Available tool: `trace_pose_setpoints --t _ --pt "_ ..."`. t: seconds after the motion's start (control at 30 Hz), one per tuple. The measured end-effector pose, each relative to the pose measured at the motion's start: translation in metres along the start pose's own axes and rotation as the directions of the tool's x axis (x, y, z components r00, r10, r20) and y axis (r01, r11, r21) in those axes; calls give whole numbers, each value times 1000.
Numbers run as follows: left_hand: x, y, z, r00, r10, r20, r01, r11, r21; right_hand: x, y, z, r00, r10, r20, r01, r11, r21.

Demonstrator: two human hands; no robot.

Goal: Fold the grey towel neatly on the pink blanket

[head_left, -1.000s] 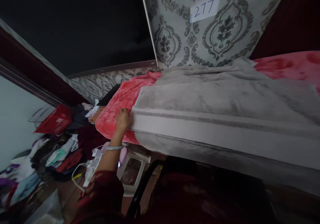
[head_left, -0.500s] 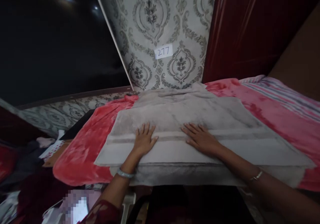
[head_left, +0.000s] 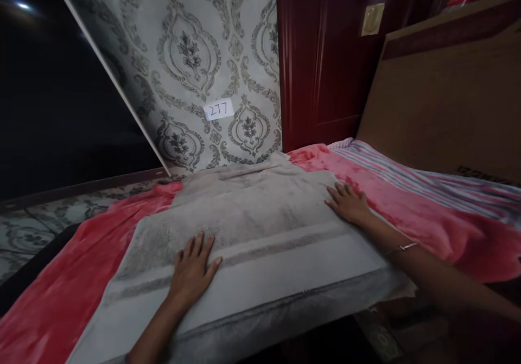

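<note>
- The left hand (head_left: 193, 269), at lower centre-left of the frame, is bare, with no ring to be seen on the fingers (head_left: 199, 244).
- The left forearm, running to the bottom edge, is bare; no sleeve shows on it.
- The right hand (head_left: 349, 204), at centre right, is bare too.
- A thin metal bracelet (head_left: 401, 248) sits at the right wrist.
- The right forearm is uncovered as far as the right edge.

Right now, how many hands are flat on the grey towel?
2. The left hand lies palm-down near the towel's front edge. The right hand presses its far right side, beside the pink blanket. The grey towel hides none.
</note>
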State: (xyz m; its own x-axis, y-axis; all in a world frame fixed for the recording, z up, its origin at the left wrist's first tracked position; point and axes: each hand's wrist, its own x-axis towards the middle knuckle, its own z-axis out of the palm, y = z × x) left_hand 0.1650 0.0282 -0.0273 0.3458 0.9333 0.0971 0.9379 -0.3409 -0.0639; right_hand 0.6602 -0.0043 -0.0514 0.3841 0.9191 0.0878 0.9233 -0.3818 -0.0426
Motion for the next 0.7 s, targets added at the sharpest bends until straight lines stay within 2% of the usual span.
trace_pose_setpoints --t 0.03,0.1,0.2,0.27,0.33,0.4,0.47,0.57,0.63,0.7 --pt "9 2 -6 1000 -2 -6 2 1000 -3 2 -11 -3 999 -45 -29 45 999 -5" --pt "34 8 -19 999 23 -27 -24 999 -27 9 -45 -9 974 -215 -76 217 976 10" --pt "82 26 -26 990 142 -7 -142 987 -78 24 -104 -14 889 -454 -54 457 886 73" --pt "108 39 -20 980 194 42 -190 978 -83 36 -130 -12 844 -537 -15 535 839 102" --pt "123 47 -9 975 216 52 -212 975 -66 51 -133 -6 840 -542 4 539 835 112" --pt "128 44 2 976 217 34 -215 975 -53 67 -113 2 881 -474 -5 471 875 111" --pt "130 25 7 987 158 41 -156 987 -38 81 -75 11 935 -352 -27 353 928 118" --pt "132 -28 1 993 -77 92 77 997 -3 95 -8 22 991 -127 -42 133 976 172" --pt "132 -69 -5 968 -220 122 222 975 2 99 30 30 1000 17 5 -17 975 220" --pt "129 -106 -9 927 -353 124 357 934 -8 100 54 36 996 88 10 -88 967 241"
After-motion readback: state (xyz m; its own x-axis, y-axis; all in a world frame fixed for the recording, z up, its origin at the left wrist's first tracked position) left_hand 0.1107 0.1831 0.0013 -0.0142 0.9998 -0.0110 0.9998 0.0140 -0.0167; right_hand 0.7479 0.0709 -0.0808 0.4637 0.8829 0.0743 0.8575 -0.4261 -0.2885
